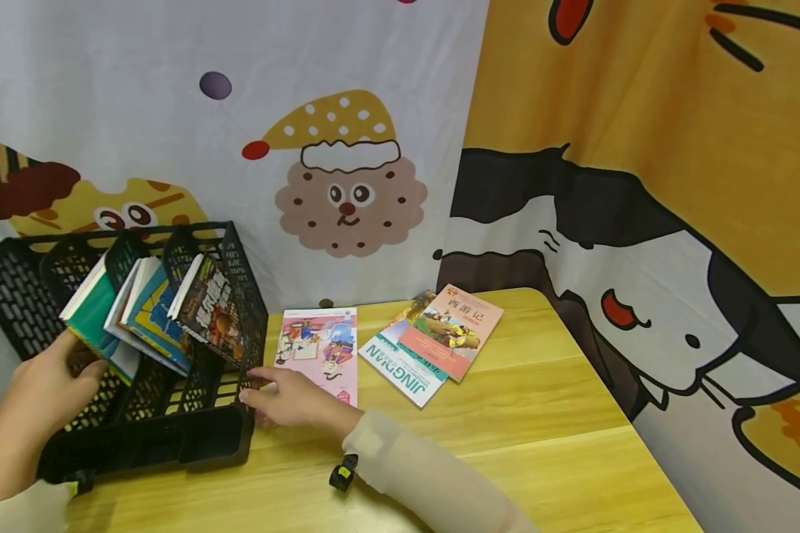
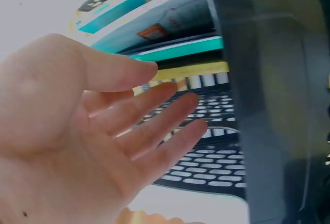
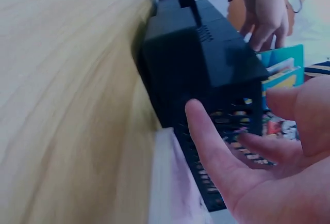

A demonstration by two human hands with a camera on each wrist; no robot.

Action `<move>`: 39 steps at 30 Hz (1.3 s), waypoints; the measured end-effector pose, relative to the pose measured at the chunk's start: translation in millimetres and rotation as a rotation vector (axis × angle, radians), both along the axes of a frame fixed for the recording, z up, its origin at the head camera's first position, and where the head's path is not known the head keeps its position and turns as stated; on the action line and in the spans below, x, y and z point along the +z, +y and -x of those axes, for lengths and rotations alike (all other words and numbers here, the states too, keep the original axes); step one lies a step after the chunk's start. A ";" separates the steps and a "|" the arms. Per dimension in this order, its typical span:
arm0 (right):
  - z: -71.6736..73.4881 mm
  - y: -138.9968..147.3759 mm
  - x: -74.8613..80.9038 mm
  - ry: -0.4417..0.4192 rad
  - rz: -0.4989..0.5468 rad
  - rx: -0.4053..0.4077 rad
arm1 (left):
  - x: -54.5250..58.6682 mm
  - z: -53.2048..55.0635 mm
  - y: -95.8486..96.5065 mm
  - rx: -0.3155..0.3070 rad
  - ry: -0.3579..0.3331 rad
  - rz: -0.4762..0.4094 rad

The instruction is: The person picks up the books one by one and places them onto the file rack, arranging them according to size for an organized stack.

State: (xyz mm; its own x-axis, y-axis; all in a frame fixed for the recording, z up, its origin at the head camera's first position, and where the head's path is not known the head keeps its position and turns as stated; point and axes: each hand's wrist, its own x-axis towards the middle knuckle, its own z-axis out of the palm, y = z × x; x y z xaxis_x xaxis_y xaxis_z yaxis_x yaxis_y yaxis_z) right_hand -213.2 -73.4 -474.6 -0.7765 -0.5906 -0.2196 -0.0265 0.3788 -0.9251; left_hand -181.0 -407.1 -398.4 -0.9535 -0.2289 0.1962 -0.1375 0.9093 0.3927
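A black slotted book rack stands on the left of the table. In its compartments lean a green book, a blue-and-yellow book and a dark comic-style book. My left hand is at the green book's lower left. In the left wrist view its fingers are spread and nearly straight, the thumb tip right at a teal book edge. At the rack's front right corner is my right hand. The right wrist view shows its fingers loosely extended along the rack's perforated side.
A pink booklet lies just right of the rack, partly under the right forearm. Farther right, an orange-pink book overlaps a white-and-teal book on the wooden table. A cartoon-printed curtain hangs behind.
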 end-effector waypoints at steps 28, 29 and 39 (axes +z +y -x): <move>27.8 152.6 44.5 0.131 0.040 0.060 | 33.2 -5.5 177.0 -0.324 0.661 -0.168; 29.9 161.4 44.7 0.140 0.027 0.037 | 28.9 -1.4 187.6 -0.346 0.636 -0.169; 51.2 227.7 51.8 0.117 -0.070 -0.188 | -14.3 39.9 279.0 -0.527 0.270 -0.256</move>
State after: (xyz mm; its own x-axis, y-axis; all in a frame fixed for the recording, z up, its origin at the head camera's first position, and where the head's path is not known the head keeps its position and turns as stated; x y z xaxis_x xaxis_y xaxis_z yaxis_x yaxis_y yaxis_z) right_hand -264.4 154.3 -422.7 -0.8939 -0.4198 -0.1572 -0.0546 0.4500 -0.8913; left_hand -220.9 -128.1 -412.7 -0.8756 0.1856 0.4459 0.4361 0.7006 0.5648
